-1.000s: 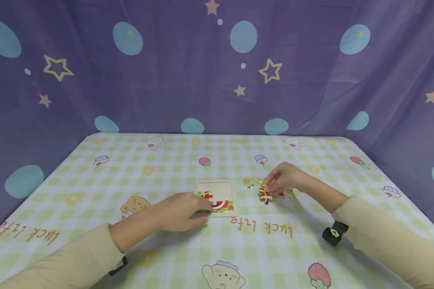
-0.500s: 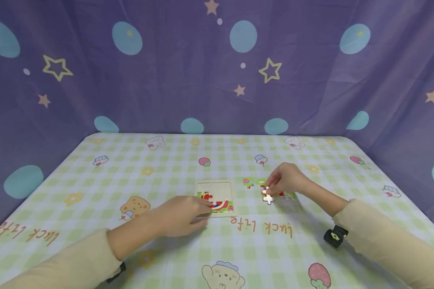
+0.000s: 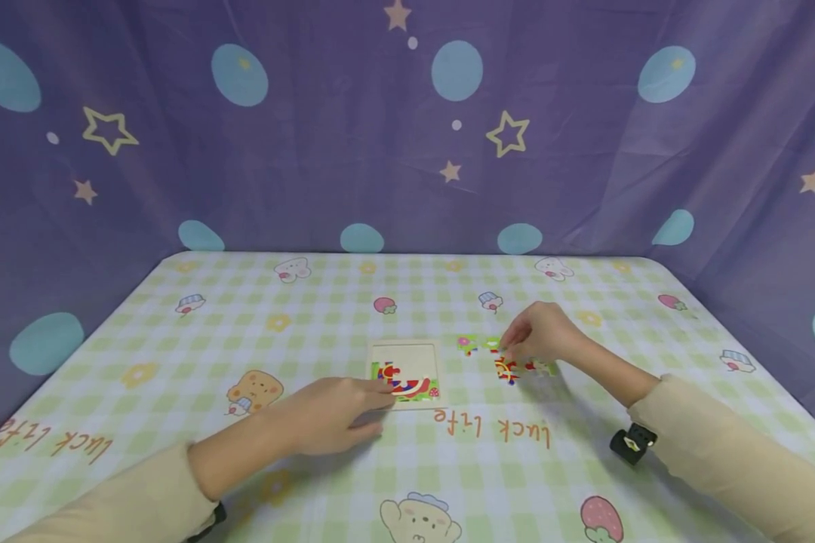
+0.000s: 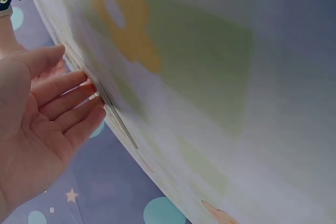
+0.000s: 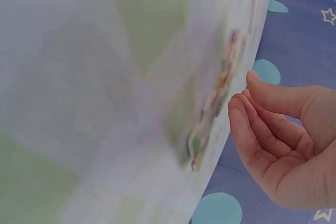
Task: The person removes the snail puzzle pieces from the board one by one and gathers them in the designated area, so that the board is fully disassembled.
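A shallow square puzzle tray (image 3: 405,353) lies mid-table, with colourful jigsaw pieces (image 3: 417,388) along its near side and near-left corner. My left hand (image 3: 336,415) rests at its near-left edge, fingers extended over the pieces; in the left wrist view those fingers reach the thin tray edge. To the right, my right hand (image 3: 543,332) is close over a red, yellow and blue jigsaw piece (image 3: 505,369). The right wrist view shows that hand's fingers (image 5: 244,124) loosely curled beside the loose pieces, thumb apart from them, with nothing visible between.
More loose jigsaw pieces lie beside the right hand: a green one with a pink flower (image 3: 466,343), another green one (image 3: 492,343) and a partly covered one (image 3: 542,367). A checked tablecloth (image 3: 353,317) covers the table. A purple curtain (image 3: 353,151) hangs behind.
The red, yellow and blue piece by my right hand shifted slightly right; it glinted half a second ago and shows its picture now. My left hand drew back slightly left and nearer.
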Demonstrator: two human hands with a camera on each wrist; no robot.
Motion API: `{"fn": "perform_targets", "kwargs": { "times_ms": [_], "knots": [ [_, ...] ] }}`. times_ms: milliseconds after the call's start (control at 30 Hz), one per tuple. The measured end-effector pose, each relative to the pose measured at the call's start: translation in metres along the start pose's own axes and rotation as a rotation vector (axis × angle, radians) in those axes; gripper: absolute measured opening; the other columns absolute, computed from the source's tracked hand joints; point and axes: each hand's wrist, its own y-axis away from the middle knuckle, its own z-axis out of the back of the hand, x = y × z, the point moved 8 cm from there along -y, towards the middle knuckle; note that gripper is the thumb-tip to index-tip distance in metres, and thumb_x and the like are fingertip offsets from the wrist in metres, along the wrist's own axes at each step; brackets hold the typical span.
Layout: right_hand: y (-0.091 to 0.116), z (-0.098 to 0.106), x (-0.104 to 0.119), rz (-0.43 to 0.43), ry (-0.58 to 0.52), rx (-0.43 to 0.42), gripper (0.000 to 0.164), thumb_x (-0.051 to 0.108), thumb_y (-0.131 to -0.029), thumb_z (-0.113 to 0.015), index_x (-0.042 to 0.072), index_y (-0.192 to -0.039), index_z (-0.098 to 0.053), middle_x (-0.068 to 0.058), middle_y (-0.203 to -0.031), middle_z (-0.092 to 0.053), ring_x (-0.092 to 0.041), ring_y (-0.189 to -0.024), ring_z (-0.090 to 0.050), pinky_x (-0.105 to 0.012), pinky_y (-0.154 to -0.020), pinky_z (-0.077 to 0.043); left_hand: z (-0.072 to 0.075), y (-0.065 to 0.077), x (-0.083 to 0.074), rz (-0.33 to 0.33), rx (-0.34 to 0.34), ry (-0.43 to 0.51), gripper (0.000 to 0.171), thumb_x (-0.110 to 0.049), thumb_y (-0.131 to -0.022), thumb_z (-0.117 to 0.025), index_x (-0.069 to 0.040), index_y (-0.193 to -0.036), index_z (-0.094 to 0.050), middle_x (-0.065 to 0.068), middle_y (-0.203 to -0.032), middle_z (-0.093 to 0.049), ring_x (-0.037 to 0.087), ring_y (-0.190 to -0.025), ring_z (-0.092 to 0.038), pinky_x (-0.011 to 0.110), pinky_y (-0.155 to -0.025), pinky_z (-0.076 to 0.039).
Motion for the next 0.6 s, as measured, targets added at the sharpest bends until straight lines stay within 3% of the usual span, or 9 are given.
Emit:
{"fn": "perform_targets", "kwargs": {
  "times_ms": [300, 600],
  "knots": [
    [-0.005, 0.008, 0.01, 0.072, 0.001, -0.015, 0.014, 0.012, -0.074, -0.081, 0.006, -0.086, -0.078, -0.004, -0.077, -0.076, -0.004, -0.068, -0.067, -0.023, -0.067, -0.054, 0.001, 0.0, 0.002, 0.008, 0.011, 0.038, 0.039, -0.026, -0.093, -0.062, -0.008, -0.127, -0.063, 0.008, -0.137, -0.059, 0.026, -0.126, -0.058, 0.041, -0.104, -0.049],
    [-0.017, -0.014, 0.04, 0.146, -0.003, 0.031, 0.012, 0.013, -0.075, -0.081, 0.007, -0.085, -0.077, -0.004, -0.078, -0.076, -0.003, -0.067, -0.066, -0.021, -0.068, -0.053, -0.003, 0.001, 0.002, -0.019, 0.045, 0.057, 0.041, -0.025, -0.093, -0.061, -0.008, -0.131, -0.06, 0.011, -0.14, -0.055, 0.023, -0.13, -0.054, 0.041, -0.104, -0.048]
  ]
}}
